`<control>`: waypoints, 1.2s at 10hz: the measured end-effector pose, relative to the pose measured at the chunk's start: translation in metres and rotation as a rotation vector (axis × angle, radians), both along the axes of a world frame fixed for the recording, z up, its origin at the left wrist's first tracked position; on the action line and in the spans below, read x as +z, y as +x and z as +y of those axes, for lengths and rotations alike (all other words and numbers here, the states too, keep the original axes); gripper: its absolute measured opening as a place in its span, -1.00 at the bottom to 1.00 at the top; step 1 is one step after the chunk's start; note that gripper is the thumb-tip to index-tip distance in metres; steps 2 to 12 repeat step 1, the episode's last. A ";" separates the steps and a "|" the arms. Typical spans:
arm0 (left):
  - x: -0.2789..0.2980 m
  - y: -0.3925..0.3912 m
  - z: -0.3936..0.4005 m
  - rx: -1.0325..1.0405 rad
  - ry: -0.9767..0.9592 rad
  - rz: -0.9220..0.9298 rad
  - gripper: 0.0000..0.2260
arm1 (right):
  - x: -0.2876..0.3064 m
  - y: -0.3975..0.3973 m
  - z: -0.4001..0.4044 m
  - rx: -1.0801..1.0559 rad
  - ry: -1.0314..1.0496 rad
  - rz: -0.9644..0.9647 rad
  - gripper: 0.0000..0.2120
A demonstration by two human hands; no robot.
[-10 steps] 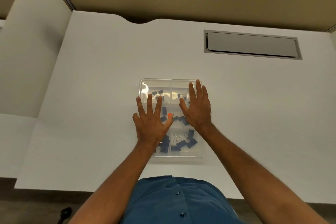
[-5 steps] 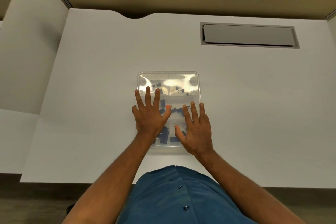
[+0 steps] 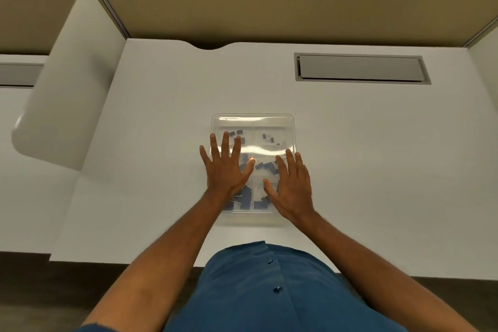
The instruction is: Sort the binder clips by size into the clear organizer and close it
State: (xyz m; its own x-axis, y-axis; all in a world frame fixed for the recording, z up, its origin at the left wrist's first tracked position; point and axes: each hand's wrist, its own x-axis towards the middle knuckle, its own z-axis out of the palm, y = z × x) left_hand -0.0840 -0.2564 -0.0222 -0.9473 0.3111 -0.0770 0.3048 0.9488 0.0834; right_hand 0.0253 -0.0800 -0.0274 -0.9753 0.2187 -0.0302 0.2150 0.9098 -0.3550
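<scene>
The clear organizer point(image 3: 253, 120) lies flat on the white desk with its transparent lid down. Blue binder clips point(image 3: 265, 166) show through the lid in several compartments: small ones at the far end, larger ones near me. My left hand point(image 3: 225, 170) lies flat on the lid's left half, fingers straight and spread. On the lid's right half, nearer me, my right hand point(image 3: 292, 186) presses flat with its fingers straight. Both hands hide part of the clips beneath.
The white desk point(image 3: 377, 159) has a grey recessed cable hatch point(image 3: 361, 69) at the back right and a notch point(image 3: 211, 46) in its far edge. Tan partition walls stand behind. A rounded white side panel point(image 3: 67, 83) rises at the left.
My right hand slid from the lid's far right part toward me to the near right part. My left hand stayed flat on the left half. The camera tilted up a little.
</scene>
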 end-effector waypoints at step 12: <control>0.001 -0.001 -0.002 -0.046 0.003 0.015 -0.25 | 0.002 -0.008 0.002 -0.003 0.002 0.035 -0.27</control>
